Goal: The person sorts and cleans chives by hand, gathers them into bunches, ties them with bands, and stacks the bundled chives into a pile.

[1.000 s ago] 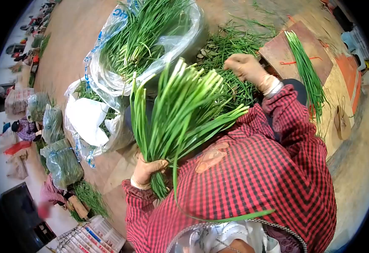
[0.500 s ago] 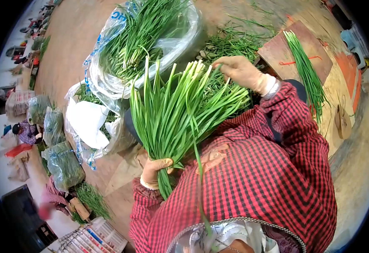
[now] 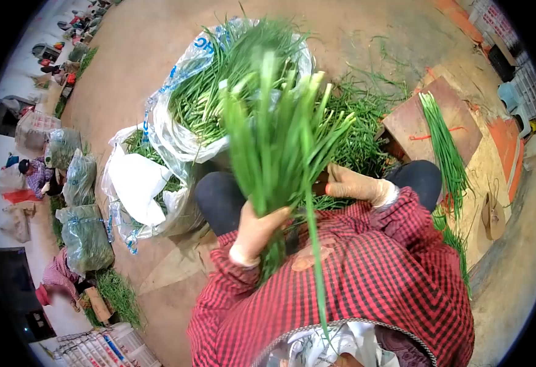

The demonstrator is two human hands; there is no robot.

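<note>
Gloved in a thin pale covering, my left hand is wrapped round the lower part of a fanned bunch of green stalks, whose pale ends point up and are blurred. One long leaf hangs from the bunch over the red checked garment. My right hand, also gloved, is beside the bunch at its right, near my knee, with fingers bent; whether it holds anything is hidden. Behind the bunch stands a clear plastic bag full of stalks. Loose greens lie behind my right hand.
A tied-looking bundle of stalks lies across a brown board at the right. A white bag stands at the left. Farther left are filled plastic bags and two people, one in a purple checked top. A slipper lies right.
My right hand has moved down from the bunch's pale tips to beside its lower part. My left hand and the bunch have shifted up and right, and the camera view has shifted.
</note>
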